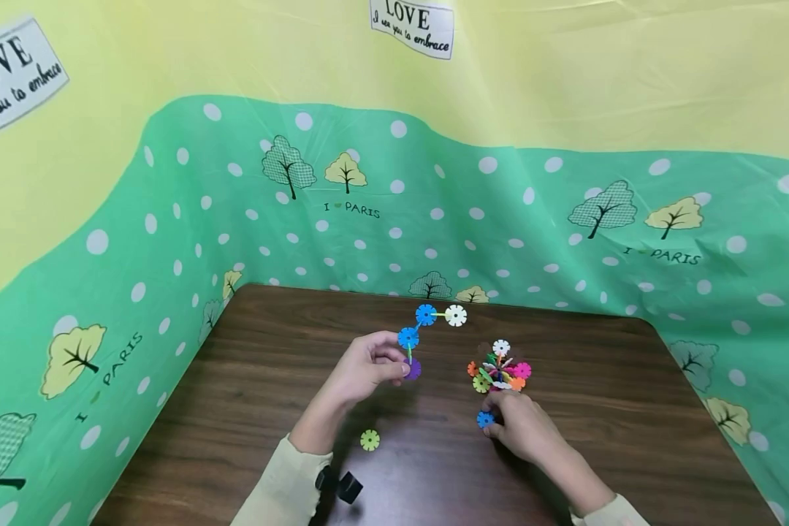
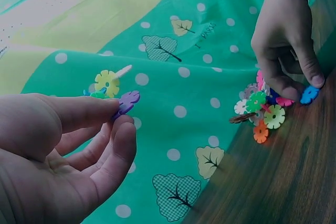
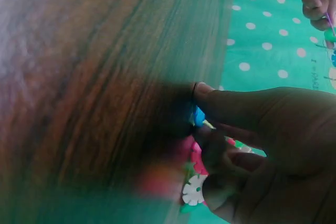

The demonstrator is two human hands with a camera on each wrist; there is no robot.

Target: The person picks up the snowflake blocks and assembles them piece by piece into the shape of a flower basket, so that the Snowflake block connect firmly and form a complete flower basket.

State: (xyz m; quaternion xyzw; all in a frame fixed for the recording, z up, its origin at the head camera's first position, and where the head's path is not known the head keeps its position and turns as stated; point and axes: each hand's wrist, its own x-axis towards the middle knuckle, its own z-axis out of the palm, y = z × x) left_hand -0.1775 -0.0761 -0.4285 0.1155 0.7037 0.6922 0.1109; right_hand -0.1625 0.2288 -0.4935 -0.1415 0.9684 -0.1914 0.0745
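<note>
Between thumb and fingers, my left hand pinches a purple notched plastic disc, the lower end of a chain of interlocking discs. Above it in the head view the chain shows a blue disc, a second blue disc and, at the far end, a white disc. My right hand pinches a single blue disc by its edge, low over the wooden table and beside a heap of mixed-colour discs. In the right wrist view, that blue disc is mostly hidden by the thumb and fingers.
One loose yellow-green disc lies on the brown table, near the left forearm. Behind the table hangs a green and yellow printed cloth, also along its sides. A small black block sits by the left sleeve.
</note>
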